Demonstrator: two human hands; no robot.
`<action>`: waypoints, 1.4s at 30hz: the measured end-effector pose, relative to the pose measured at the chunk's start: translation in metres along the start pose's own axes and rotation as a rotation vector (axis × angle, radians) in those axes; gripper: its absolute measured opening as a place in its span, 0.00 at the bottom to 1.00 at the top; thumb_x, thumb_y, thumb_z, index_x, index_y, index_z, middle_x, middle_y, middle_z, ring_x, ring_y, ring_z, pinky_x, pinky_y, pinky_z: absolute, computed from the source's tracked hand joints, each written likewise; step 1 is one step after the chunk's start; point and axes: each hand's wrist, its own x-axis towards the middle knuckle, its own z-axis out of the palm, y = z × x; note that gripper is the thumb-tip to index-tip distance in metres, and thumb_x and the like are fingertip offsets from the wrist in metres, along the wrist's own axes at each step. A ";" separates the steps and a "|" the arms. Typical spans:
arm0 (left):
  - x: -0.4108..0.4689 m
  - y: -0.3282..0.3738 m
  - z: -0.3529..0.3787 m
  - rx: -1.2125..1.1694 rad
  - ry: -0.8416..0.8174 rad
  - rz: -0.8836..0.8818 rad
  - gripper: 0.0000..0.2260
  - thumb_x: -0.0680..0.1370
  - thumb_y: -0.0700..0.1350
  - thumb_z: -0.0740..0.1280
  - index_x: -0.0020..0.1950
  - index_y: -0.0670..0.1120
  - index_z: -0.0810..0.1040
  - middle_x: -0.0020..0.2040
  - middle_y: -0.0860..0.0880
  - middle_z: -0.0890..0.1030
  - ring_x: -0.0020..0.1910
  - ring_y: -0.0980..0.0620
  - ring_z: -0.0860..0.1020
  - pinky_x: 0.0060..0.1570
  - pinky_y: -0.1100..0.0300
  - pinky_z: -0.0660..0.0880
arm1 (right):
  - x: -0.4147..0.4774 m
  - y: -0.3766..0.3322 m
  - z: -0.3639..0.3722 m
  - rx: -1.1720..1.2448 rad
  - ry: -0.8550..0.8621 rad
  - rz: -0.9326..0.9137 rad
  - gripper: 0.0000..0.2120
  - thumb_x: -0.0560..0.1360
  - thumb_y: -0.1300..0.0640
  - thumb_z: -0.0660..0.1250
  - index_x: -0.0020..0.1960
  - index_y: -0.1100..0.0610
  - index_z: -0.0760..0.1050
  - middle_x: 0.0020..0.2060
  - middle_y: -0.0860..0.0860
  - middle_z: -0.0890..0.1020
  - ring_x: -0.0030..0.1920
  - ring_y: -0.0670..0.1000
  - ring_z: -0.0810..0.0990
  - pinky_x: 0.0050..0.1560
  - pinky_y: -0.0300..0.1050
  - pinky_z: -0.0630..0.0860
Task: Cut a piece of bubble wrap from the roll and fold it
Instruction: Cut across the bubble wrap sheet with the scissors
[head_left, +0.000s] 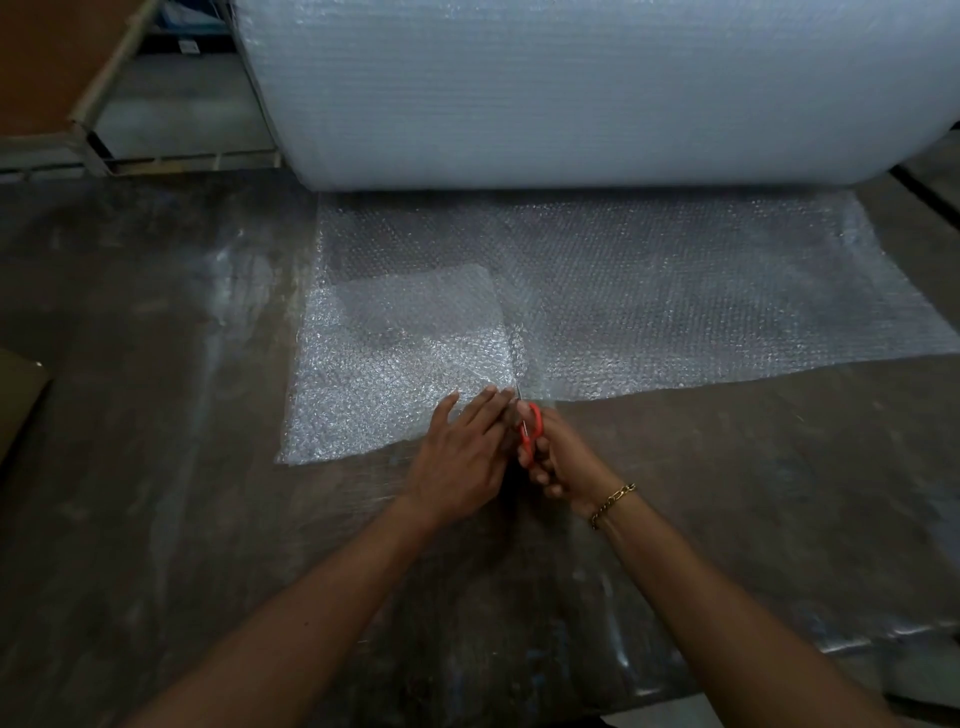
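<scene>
A big roll of bubble wrap (597, 88) lies across the far side of the dark table. Its loose sheet (675, 301) runs flat toward me. At the sheet's left end a folded, thicker-looking part (395, 364) lies on top. My right hand (558, 457) holds red-handled scissors (531, 423), their blades pointing away from me at the sheet's near edge, beside the folded part. My left hand (462, 457) lies flat, fingers together, pressing the wrap just left of the scissors. A chain bracelet sits on my right wrist.
The worn dark tabletop (156, 467) stretches all around the sheet. A metal frame with a brown board (78, 104) stands at the back left. A brown cardboard corner (18, 395) pokes in at the left edge.
</scene>
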 end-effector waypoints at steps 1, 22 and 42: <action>0.000 0.000 0.000 0.000 0.001 0.005 0.25 0.79 0.50 0.55 0.75 0.46 0.70 0.77 0.48 0.69 0.77 0.48 0.65 0.73 0.41 0.62 | 0.001 -0.001 0.001 0.004 -0.002 0.009 0.16 0.80 0.36 0.59 0.49 0.49 0.70 0.31 0.48 0.76 0.22 0.44 0.66 0.22 0.31 0.56; -0.002 -0.002 -0.003 -0.011 -0.012 0.014 0.26 0.75 0.48 0.57 0.73 0.45 0.72 0.76 0.47 0.70 0.77 0.48 0.66 0.73 0.41 0.62 | 0.008 -0.001 0.006 0.018 0.021 -0.051 0.13 0.81 0.40 0.62 0.51 0.50 0.70 0.30 0.49 0.75 0.20 0.44 0.65 0.21 0.30 0.55; -0.004 -0.001 -0.008 0.001 -0.013 0.018 0.25 0.77 0.48 0.55 0.73 0.45 0.72 0.76 0.47 0.70 0.76 0.47 0.67 0.73 0.41 0.63 | 0.000 -0.003 0.003 -0.017 -0.004 0.024 0.19 0.81 0.35 0.56 0.47 0.50 0.72 0.29 0.47 0.77 0.21 0.44 0.67 0.21 0.31 0.56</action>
